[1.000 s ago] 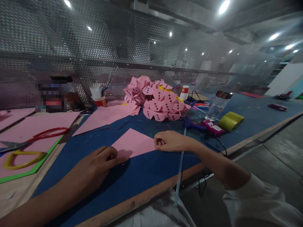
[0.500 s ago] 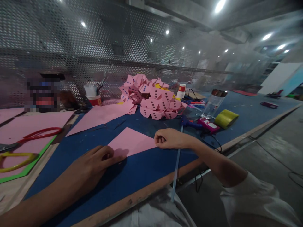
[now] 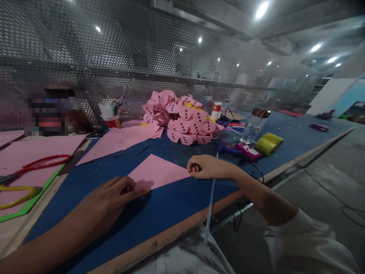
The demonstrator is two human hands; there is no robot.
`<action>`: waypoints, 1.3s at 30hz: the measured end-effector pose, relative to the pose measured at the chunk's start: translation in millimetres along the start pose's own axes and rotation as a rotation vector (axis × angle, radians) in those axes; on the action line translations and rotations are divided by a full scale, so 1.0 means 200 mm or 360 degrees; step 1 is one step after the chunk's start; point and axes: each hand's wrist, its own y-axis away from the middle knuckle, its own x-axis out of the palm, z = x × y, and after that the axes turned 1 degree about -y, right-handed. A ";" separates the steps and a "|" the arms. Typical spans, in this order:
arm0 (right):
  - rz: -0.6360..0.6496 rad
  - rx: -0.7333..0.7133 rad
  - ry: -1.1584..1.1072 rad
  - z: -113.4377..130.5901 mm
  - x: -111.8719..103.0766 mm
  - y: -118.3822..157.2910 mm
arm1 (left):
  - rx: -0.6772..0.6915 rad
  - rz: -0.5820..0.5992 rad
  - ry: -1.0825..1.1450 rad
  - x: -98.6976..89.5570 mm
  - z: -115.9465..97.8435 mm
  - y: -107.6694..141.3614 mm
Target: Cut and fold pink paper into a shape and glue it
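Note:
A folded-looking piece of pink paper (image 3: 159, 171) lies on the blue tabletop in front of me, its top corner pointing away. My left hand (image 3: 116, 194) is at its left corner, thumb laid along the near edge and the other fingers curled against the sheet. At the right corner, my right hand (image 3: 203, 166) has its fingers closed together on the paper's tip. Just beyond sits a heap of pink folded paper pieces (image 3: 185, 125) with dark and blue diamond marks. A long translucent strip (image 3: 210, 205) passes under my right wrist and over the table edge.
Left are red-handled scissors (image 3: 45, 163), a yellow handle (image 3: 19, 196) and pink sheets (image 3: 116, 140). A paper cup (image 3: 110, 120) stands behind. On the right are a blue glue gun (image 3: 228, 148), a glass bottle (image 3: 253, 127), a yellow tape roll (image 3: 269, 144) and a cable.
The view has turned slightly, so the surroundings sit a little farther left. My right hand has slid a touch rightward along the paper's corner; my left hand keeps its pose.

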 end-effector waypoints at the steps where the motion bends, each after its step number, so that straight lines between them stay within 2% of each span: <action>1: 0.0004 -0.0008 -0.0012 -0.01 0.00 0.00 | -0.0011 0.0003 -0.0003 0.00 0.00 0.00; 12: -0.0023 0.0001 0.0041 -0.02 0.03 -0.01 | -0.0056 0.0063 -0.0028 0.00 0.00 0.00; 25: -0.0058 0.0043 0.0058 0.01 0.02 -0.01 | -0.0055 0.0034 0.0002 0.00 0.00 0.00; 33: -0.0042 0.0032 0.0027 -0.01 0.03 -0.01 | -0.0040 0.0029 -0.0048 -0.03 -0.02 -0.01; 39: -0.0041 0.0016 0.0028 -0.01 0.02 0.01 | -0.0052 0.0042 -0.0014 0.01 0.01 0.00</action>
